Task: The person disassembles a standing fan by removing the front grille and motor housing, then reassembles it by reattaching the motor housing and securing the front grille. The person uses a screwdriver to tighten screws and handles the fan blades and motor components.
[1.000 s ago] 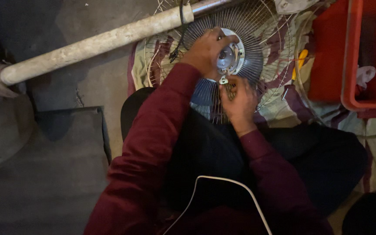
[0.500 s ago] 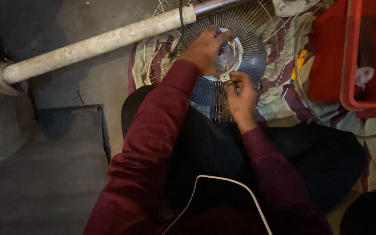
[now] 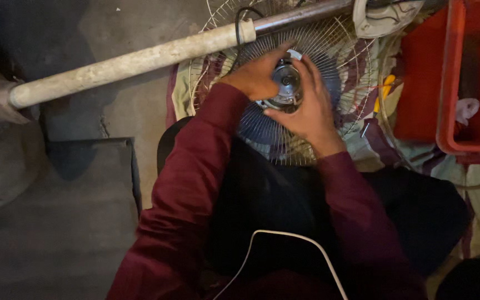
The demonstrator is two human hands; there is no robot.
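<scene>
Both hands around fan motor

Left hand and right hand grip fan hub.

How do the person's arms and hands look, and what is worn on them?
Both arms are covered by long dark red sleeves of soft cloth, which end at the wrists in plain cuffs. The left hand and the right hand are bare: no gloves, and no ring, watch or bracelet shows. A thin white cable curves over the dark lap between the arms.
</scene>
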